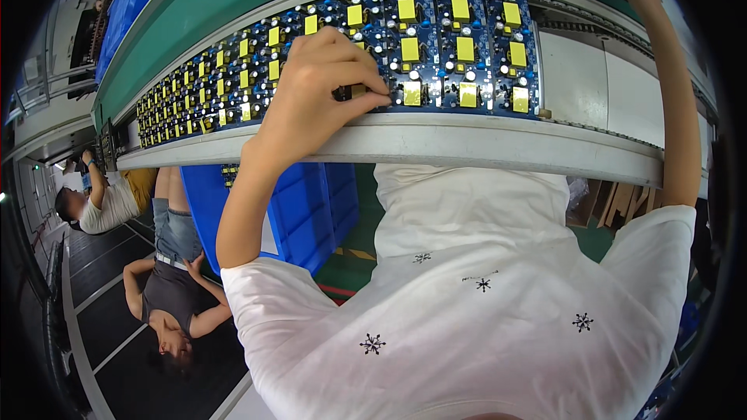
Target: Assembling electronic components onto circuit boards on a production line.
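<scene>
A long row of blue circuit boards [426,64] lies on the conveyor in front of me, set with yellow block-shaped components, silver-topped round capacitors and small blue parts. My left hand [319,89] is over the near edge of the boards, left of the middle. Its thumb and forefinger are pinched together by a yellow component, and whatever may be between the fingertips is too small to make out. The other fingers are curled and hide part of the boards. My right forearm [677,85] reaches up past the right end of the boards; the hand itself lies beyond the top edge.
A grey metal rail [467,140] runs along the conveyor's near side, with a drive chain [580,27] at right. Blue bins [303,206] stand below at left. Beyond the far rail lies a green surface [233,12]. Two people are at the left; cardboard pieces [622,201] are low at right.
</scene>
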### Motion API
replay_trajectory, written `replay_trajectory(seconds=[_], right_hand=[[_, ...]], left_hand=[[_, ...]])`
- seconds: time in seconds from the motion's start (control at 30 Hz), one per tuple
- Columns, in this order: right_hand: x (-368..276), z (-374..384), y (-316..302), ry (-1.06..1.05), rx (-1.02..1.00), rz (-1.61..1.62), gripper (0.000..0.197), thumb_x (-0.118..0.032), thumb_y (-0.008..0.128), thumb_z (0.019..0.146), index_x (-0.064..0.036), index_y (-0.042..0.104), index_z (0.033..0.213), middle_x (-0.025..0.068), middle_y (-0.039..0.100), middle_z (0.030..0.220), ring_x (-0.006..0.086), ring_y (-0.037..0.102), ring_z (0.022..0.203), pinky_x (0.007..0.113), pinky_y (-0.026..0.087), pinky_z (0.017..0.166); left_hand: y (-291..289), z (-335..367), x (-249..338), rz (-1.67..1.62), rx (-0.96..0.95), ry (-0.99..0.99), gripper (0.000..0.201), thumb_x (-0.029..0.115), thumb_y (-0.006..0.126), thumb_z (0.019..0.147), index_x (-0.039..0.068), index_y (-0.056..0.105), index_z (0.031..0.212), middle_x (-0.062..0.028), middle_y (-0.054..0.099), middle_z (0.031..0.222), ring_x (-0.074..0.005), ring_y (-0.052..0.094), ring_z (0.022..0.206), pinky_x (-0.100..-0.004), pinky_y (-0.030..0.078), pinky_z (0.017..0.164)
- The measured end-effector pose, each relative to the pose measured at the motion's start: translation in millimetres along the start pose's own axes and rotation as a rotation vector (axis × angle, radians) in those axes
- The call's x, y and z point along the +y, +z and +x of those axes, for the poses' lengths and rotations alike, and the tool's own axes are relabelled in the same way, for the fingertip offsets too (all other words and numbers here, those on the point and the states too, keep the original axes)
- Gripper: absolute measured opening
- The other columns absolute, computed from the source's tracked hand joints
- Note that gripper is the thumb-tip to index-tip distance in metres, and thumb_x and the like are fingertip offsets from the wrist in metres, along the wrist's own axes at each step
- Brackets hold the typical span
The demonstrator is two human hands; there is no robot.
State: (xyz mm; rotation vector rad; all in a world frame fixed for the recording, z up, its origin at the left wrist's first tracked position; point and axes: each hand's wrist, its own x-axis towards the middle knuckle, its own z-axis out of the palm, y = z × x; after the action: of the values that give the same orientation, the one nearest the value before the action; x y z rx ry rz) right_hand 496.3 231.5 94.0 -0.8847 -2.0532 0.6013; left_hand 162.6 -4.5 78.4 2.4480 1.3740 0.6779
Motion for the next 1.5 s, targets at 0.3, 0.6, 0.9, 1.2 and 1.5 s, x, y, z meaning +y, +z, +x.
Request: replay_trajectory(seconds=[0.3, 0.6, 0.9, 1.2, 1.5], right_hand=[[-65, -26, 70, -0.211, -0.648, 0.103, 0.018, -0.014, 0.066, 0.094, -0.0017, 0.067, 0.107, 0.0056, 0.067, 0.102, 0.0148, 0.063, 0.092, 0.028, 0.051, 0.088], [-65, -25, 95, -0.217, -0.615, 0.111, 0.012, -0.007, 0.068, 0.090, -0.0017, 0.068, 0.101, 0.0055, 0.066, 0.098, 0.0143, 0.062, 0.089, 0.028, 0.052, 0.085], [-70, -26, 108, -0.275, -0.536, -0.075, 0.010, -0.010, 0.067, 0.091, -0.0025, 0.068, 0.098, 0.0064, 0.062, 0.094, 0.0188, 0.060, 0.092, 0.032, 0.051, 0.083], [-72, -29, 117, -0.315, -0.506, -0.288, 0.009, -0.012, 0.069, 0.089, -0.0035, 0.067, 0.090, 0.0062, 0.059, 0.090, 0.0225, 0.055, 0.095, 0.035, 0.048, 0.087], [-76, -33, 120, -0.309, -0.456, -0.314, 0.008, -0.010, 0.070, 0.088, -0.0028, 0.066, 0.089, 0.0071, 0.059, 0.089, 0.0238, 0.056, 0.093, 0.036, 0.048, 0.086]], left_hand=[[-26, 103, -87, 0.171, 0.337, -0.083, 0.020, 0.017, 0.070, 0.088, 0.000, 0.072, 0.098, -0.0153, 0.068, 0.102, -0.0303, 0.064, 0.099, -0.0371, 0.049, 0.087], [-13, 142, -126, -0.066, 0.134, -0.214, 0.023, 0.013, 0.072, 0.086, 0.001, 0.073, 0.105, -0.0139, 0.070, 0.093, -0.0227, 0.066, 0.087, -0.0341, 0.053, 0.077], [-11, 144, -131, -0.128, 0.102, -0.329, 0.017, 0.006, 0.072, 0.084, 0.002, 0.074, 0.101, -0.0102, 0.071, 0.080, -0.0163, 0.065, 0.073, -0.0296, 0.053, 0.070], [-12, 143, -117, -0.076, 0.224, -0.286, 0.014, 0.008, 0.072, 0.084, 0.002, 0.073, 0.096, -0.0104, 0.070, 0.080, -0.0170, 0.063, 0.069, -0.0307, 0.052, 0.066], [-11, 143, -125, -0.152, 0.334, -0.268, 0.015, 0.010, 0.069, 0.087, 0.002, 0.072, 0.099, -0.0094, 0.070, 0.082, -0.0142, 0.062, 0.070, -0.0295, 0.050, 0.066]])
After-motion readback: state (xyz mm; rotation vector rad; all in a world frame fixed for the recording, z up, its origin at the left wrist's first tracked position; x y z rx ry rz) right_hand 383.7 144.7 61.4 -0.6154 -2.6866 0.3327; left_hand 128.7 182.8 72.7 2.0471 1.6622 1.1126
